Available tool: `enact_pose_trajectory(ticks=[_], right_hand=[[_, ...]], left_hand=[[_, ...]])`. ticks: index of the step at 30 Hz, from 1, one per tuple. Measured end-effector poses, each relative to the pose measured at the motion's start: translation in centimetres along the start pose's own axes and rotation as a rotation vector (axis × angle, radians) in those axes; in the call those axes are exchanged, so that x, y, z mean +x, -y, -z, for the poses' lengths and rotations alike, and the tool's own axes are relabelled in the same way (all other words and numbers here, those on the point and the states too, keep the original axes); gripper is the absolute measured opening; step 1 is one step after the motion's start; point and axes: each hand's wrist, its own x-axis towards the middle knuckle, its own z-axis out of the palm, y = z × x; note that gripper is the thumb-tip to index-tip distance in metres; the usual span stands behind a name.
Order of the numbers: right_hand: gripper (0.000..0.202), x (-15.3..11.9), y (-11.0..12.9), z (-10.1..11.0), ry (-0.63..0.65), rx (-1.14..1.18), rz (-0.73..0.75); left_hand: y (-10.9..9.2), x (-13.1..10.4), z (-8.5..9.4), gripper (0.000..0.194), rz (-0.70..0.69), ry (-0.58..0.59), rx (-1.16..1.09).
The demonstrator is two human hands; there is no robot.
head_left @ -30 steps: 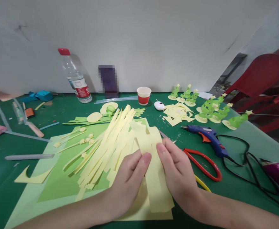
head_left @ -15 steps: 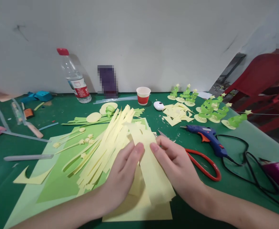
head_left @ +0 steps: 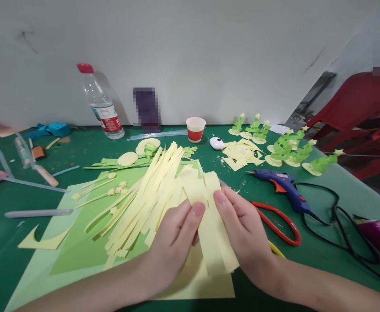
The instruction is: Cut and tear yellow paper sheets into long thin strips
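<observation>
Both hands grip a pale yellow paper piece (head_left: pixel 214 234), split from its top edge down into two strips. My left hand (head_left: pixel 180 229) is closed, its thumb pressing on the left strip. My right hand (head_left: pixel 242 225) pinches the right strip between thumb and fingers. Partly under my right hand lie scissors with a red handle (head_left: pixel 287 221); their blades are mostly hidden. Left of my left hand, a heap of pale yellow paper strips (head_left: pixel 144 195) rests on green paper sheets (head_left: pixel 76 251). Another yellow sheet (head_left: pixel 206 288) lies beneath my hands.
A blue glue gun (head_left: pixel 281 184) with a black cord lies to the right, below small green spiral paper trees (head_left: pixel 287 149). Yellow scraps (head_left: pixel 242 152), a paper cup (head_left: pixel 195 130) and a water bottle (head_left: pixel 105 112) are at the back. A grey pen-like stick (head_left: pixel 39 213) lies left.
The slit in the yellow paper has lengthened and its two top ends have spread apart. Both hands have shifted slightly to the right. A bit of yellow handle now shows beside my right wrist.
</observation>
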Motion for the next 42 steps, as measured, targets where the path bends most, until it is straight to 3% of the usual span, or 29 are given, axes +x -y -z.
enact_pose_trajectory(ticks=[11,17,26,32,42], right_hand=[[0.031,0.6,0.7,0.2,-0.029,0.056,0.026],[0.033,0.4,0.8,0.3,0.077,0.035,0.031],[0.034,-0.2,0.5,0.0,0.098,0.074,0.079],[0.030,0.1,1.5,0.4,0.209,0.120,0.029],[0.030,-0.1,1.0,-0.2,0.093,0.068,0.091]], left_hand=[[0.1,0.5,0.1,0.035,0.033,0.038,-0.041],[-0.2,0.6,0.3,0.035,-0.062,-0.073,0.012],[0.0,0.3,0.1,0.033,-0.053,-0.066,-0.064],[0.3,0.6,0.7,0.032,-0.009,-0.006,-0.166],[-0.3,0.1,0.2,0.031,-0.073,-0.088,-0.028]])
